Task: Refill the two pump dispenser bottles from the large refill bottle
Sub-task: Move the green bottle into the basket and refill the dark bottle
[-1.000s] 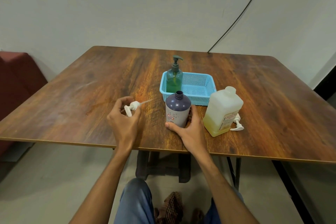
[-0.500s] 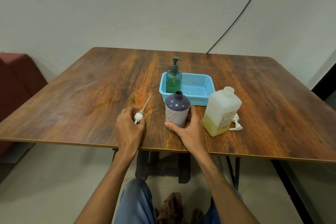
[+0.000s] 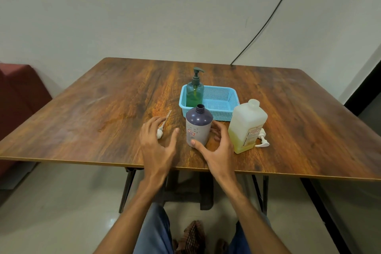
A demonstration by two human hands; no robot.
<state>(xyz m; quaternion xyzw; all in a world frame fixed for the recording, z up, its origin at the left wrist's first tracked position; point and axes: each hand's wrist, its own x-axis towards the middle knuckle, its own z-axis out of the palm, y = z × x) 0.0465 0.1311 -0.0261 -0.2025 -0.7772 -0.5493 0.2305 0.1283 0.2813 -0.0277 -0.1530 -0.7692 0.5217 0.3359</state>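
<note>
A purple bottle [image 3: 198, 126] with its neck uncovered stands near the table's front edge. My right hand [image 3: 216, 148] grips its lower part, thumb in front and fingers behind. Its white pump head [image 3: 161, 129] with a thin tube lies flat on the table to the left. My left hand [image 3: 157, 144] hovers over that spot with spread fingers and holds nothing. The large pale refill bottle [image 3: 246, 129], with yellow liquid in its lower part, stands to the right. A green pump bottle [image 3: 194, 92] stands in the blue basket [image 3: 220, 99].
A second white pump head [image 3: 262, 140] lies behind the refill bottle's right side. The wooden table [image 3: 103, 109] ends just under my wrists. A dark red seat [image 3: 18, 93] stands at the left and a black cable [image 3: 268, 18] runs down the wall.
My left hand laid the white pump head on the table, let go of it and lifted with fingers spread. My right hand stayed on the purple bottle.
</note>
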